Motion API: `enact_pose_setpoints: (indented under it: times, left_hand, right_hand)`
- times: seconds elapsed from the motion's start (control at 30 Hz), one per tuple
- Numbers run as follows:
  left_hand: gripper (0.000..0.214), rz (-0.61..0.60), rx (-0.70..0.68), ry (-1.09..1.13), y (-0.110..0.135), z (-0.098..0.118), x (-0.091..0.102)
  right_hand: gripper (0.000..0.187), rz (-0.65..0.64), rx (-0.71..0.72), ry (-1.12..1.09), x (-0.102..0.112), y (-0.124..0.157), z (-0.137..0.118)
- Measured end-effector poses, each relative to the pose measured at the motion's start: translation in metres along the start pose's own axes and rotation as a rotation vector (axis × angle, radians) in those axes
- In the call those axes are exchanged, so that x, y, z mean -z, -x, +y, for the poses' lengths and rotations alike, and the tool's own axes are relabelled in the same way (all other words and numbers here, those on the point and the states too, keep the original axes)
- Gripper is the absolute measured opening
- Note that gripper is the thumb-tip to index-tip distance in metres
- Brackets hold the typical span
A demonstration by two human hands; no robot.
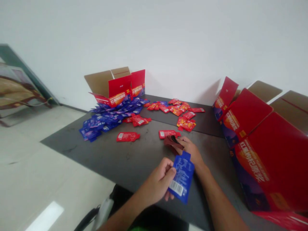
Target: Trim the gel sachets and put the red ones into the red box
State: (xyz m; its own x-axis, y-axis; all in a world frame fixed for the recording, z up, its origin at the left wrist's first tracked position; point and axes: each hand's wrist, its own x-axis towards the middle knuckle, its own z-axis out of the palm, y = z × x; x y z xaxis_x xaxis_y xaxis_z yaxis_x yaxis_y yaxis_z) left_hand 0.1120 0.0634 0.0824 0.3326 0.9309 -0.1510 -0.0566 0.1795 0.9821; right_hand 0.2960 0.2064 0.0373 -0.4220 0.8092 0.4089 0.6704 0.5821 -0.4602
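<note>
The left hand (pixel 156 181) is curled almost shut and pinches the side of a blue pouch (pixel 182 177). The pouch has a white barcode (pixel 176 188) and small writing that is too tiny to read. The right hand (pixel 189 150) bends at the wrist and grips a few dark red pouches (pixel 172 143) with its fingers and thumb, just above the blue one.

One red pouch (pixel 168 134) lies just past them on the gray counter (pixel 134 163). A heap of blue pouches (pixel 108 120) sits well apart to the far left, and a heap of red pouches (pixel 180 112) sits far ahead. Big red boxes (pixel 264 154) stand at the right, and an open box (pixel 115 85) stands at the far side. Their large Chinese words are too blurry to read fully. Both arms cross the counter's near edge, and the pale floor (pixel 48 166) lies to the left.
</note>
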Motion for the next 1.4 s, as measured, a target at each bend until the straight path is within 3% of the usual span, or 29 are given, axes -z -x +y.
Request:
enact_pose_setpoints:
  times: [0.1,0.23,0.47,0.53,0.7,0.77,0.93,1.1,1.27,1.4]
  left_hand:
    - [0.028,0.049,0.096,-0.203,0.021,-0.02,0.031]
    - [0.025,0.186,0.108,-0.391,0.023,-0.029,0.062]
    - [0.029,0.305,0.107,-0.657,0.013,-0.028,0.074]
    - [0.034,0.342,0.035,-0.757,0.015,-0.032,0.073]
    - [0.046,0.442,-0.295,-1.07,0.036,-0.044,0.069]
    - [0.044,0.431,-0.375,-1.162,0.049,-0.047,0.067]
    - [0.035,0.207,-0.532,-1.237,0.07,-0.059,0.061]
    - [0.032,0.134,-0.625,-1.234,0.071,-0.069,0.062]
    - [0.034,0.139,-0.611,-1.204,0.069,-0.073,0.065]
    - [0.048,0.14,-0.65,-1.183,0.067,-0.077,0.066]
  right_hand:
    - [0.036,0.008,-0.003,0.033,0.005,-0.003,0.001]
    - [0.036,0.035,-0.005,0.044,0.007,-0.002,0.006]
    - [0.038,0.044,-0.031,0.018,0.009,0.0,0.007]
    - [0.039,0.044,-0.042,0.018,0.01,0.0,0.006]
    - [0.038,0.043,-0.043,0.02,0.01,0.0,0.005]
    - [0.038,0.034,-0.049,0.028,0.01,0.0,0.004]
    - [0.037,0.045,-0.077,0.069,0.009,0.0,0.003]
    - [0.036,0.182,-0.056,0.084,0.01,0.0,-0.008]
    - [0.033,0.215,0.081,-0.014,0.021,-0.001,-0.051]
    - [0.033,0.023,0.233,-0.043,0.016,0.008,-0.102]
